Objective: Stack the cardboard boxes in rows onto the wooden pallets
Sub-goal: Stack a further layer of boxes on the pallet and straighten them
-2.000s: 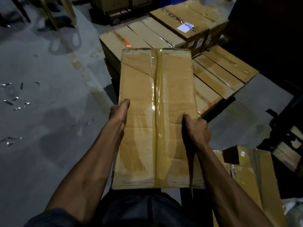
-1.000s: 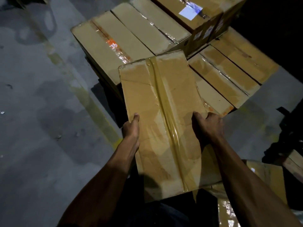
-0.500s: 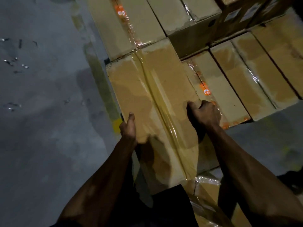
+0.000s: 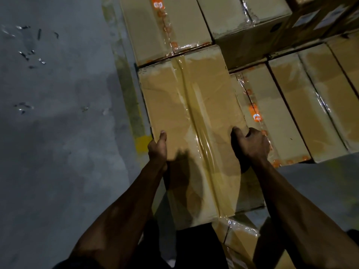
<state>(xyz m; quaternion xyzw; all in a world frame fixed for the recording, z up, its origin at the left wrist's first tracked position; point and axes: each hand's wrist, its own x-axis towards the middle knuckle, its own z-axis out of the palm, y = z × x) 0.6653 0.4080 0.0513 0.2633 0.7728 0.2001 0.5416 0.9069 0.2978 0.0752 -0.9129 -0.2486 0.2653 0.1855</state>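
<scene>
1. Compared with half a second ago, the held cardboard box (image 4: 186,121) is lying lower and farther forward, its far edge now meeting the near edge of the box with orange tape (image 4: 165,26) in the stacked row.
2. Its top face is showing as a long brown rectangle, sealed down the middle by a strip of glossy clear tape that is catching the light.
3. Creases and scuffed patches are showing on the cardboard either side of the tape, and the shadow of a hand is falling across the near half.
4. The left hand (image 4: 157,147) is gripping the box's left edge, thumb lying on the top face and fingers wrapped down the side out of view.
5. The right hand (image 4: 250,145) is gripping the right edge, thumb on top and curled fingers hooked over the side.
6. Just right of the held box, a lower box (image 4: 272,117) with an orange label is lying alongside, the right hand's knuckles close over it.
7. More taped boxes (image 4: 320,98) are lying farther right in the same layer.
8. A taller box (image 4: 250,30) is standing beyond them.
9. To the left, the grey concrete floor (image 4: 58,152) is carrying a worn yellow line (image 4: 130,101) and scattered small debris (image 4: 29,53).
10. Near the person's legs, another taped box (image 4: 240,239) is lying on the floor.
</scene>
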